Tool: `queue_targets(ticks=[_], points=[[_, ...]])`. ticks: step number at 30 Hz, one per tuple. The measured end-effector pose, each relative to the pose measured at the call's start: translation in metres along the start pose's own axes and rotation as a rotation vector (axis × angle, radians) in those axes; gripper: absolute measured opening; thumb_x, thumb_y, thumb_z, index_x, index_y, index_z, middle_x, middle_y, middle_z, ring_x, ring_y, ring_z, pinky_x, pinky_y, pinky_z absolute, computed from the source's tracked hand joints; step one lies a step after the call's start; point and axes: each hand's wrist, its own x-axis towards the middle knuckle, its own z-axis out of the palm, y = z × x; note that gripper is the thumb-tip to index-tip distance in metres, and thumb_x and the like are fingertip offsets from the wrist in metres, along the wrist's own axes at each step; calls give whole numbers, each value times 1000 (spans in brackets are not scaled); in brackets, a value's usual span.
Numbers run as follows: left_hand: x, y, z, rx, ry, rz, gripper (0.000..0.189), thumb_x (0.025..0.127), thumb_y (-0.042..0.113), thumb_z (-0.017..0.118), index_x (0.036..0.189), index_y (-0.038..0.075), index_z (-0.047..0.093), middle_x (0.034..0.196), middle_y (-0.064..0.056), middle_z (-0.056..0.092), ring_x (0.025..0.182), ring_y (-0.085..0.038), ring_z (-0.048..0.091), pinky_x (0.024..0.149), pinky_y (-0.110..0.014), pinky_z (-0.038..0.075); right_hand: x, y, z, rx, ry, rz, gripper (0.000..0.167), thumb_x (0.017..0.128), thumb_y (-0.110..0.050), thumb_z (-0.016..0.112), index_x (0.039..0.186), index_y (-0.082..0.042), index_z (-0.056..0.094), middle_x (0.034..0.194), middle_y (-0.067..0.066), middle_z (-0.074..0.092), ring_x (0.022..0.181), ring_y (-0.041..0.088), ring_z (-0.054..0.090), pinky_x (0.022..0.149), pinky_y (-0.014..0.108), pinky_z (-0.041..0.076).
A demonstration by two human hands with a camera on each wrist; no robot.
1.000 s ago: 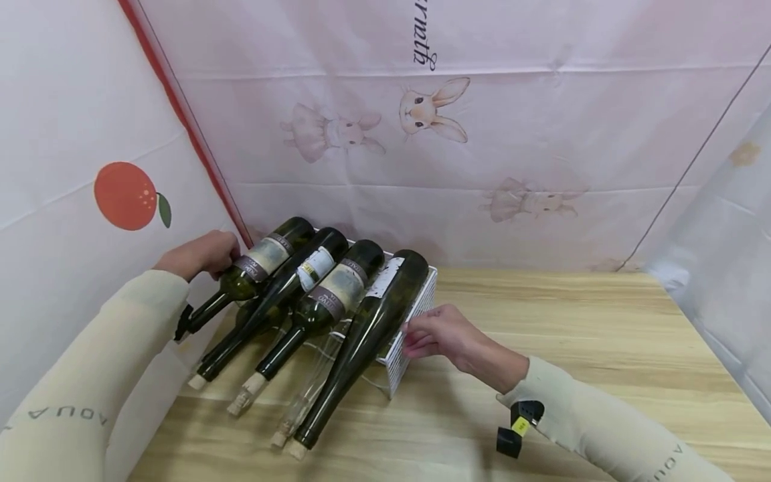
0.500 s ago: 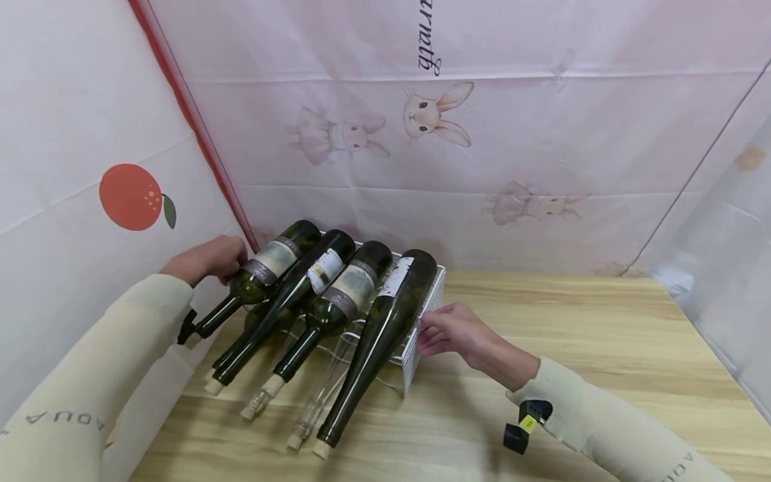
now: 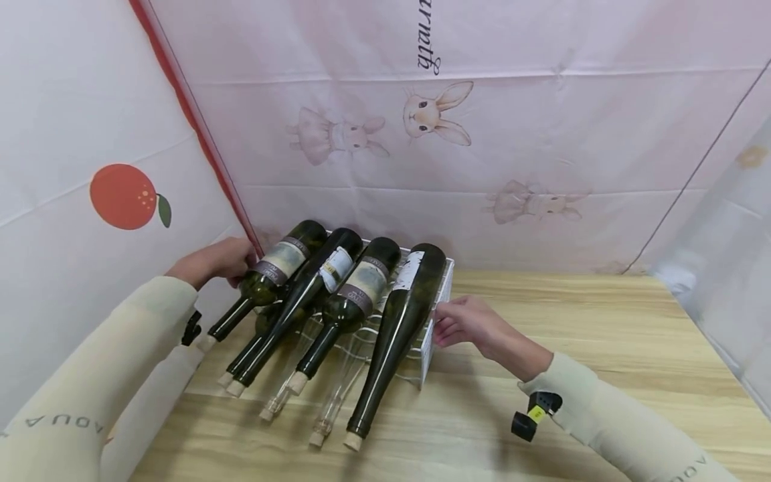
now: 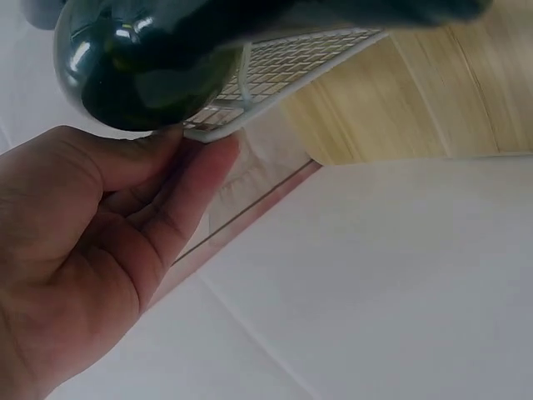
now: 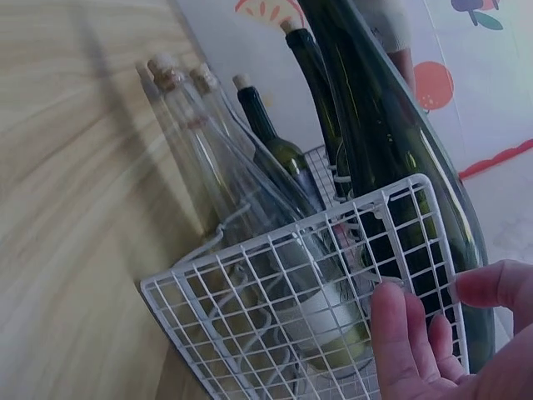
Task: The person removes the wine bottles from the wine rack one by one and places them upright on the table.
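Observation:
A white wire wine rack [image 3: 429, 345] bears two layers of corked bottles with necks toward me. Four lie on top in a row: a labelled green bottle [image 3: 283, 263] at the left, a slim dark bottle [image 3: 301, 301], another labelled one [image 3: 361, 288], and a long-necked green bottle [image 3: 397, 318] at the right. Below them are clear glass bottles [image 5: 208, 150] and a green one [image 5: 287, 158]. My left hand [image 3: 223, 260] pinches the rack's wire rim [image 4: 287, 87] beneath the leftmost bottle. At the opposite side my right hand [image 3: 466, 321] pinches the mesh end panel [image 5: 291, 229], thumb over its upright edge.
The rack stands on a wood-grain table [image 3: 578, 375] near the back left corner. A pink rabbit-print sheet [image 3: 458, 201] hangs close behind, and a white sheet with an orange fruit print [image 3: 123, 196] is on the left.
The rack has shifted rightward with its bottles, their necks swinging further right in the head view. Both hands have kept their grip and moved right with it.

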Motion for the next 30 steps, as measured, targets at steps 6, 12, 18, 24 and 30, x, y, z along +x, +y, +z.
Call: queue_targets(ticks=[6,12,18,24,30], points=[[-2,8,2,-15,-5,15,20,84,-16,54,94,-11,70,87,-21,72,62,-18,70,58,-34,63,-1,-2,-13,-25,-15,1,28,91,-12,58,106,11,62,73,6,71,67,15,72,68,31,65],[-3,17,4,-73,-42,-5,18,84,-16,55,90,-9,70,82,-17,72,61,-16,71,60,-34,64,-3,-6,-26,-65,-8,13,32,92,-14,57,109,13,62,73,5,71,67,15,73,68,31,65],[-3,25,4,-120,-65,-24,17,85,-16,54,90,-10,70,78,-14,70,62,-16,70,61,-34,65,-4,-10,-38,-77,1,19,34,93,-14,57,115,12,58,72,5,71,66,13,72,67,29,65],[-1,29,5,-141,-67,-20,16,86,-14,55,89,-9,70,75,-12,71,62,-16,70,61,-33,65,-3,-11,-47,-78,12,32,33,94,-13,58,115,12,58,71,5,71,65,14,73,67,30,65],[4,31,4,-180,-87,-44,17,88,-14,55,97,-13,70,82,-15,73,66,-17,72,64,-33,65,-2,-15,-52,-106,18,31,26,96,-14,59,107,10,62,71,5,71,66,14,73,70,31,66]])
